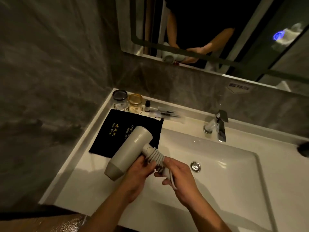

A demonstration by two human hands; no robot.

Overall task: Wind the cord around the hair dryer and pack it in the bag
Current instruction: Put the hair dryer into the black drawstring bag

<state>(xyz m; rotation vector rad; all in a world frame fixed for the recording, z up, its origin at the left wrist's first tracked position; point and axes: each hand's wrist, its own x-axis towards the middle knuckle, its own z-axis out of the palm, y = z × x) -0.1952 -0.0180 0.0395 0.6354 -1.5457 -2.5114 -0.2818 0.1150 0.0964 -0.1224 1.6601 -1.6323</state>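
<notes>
Cord (154, 156) is coiled round the hair dryer (132, 148) handle; left hand (138, 174) is closed on the handle, steadying it; right hand (179, 176) is closed on the cord's tail, keeping tension; bag (117, 131) is laid flat on the surface (80, 173), ready.

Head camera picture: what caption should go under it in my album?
Two hands, left hand and right hand, wind the cord around a hair dryer above the sink, black bag waiting.

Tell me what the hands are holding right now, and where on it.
Both hands grip the hair dryer by its cord-wrapped handle: left hand near the body, right hand at the handle's end, pinching the cord.
</notes>
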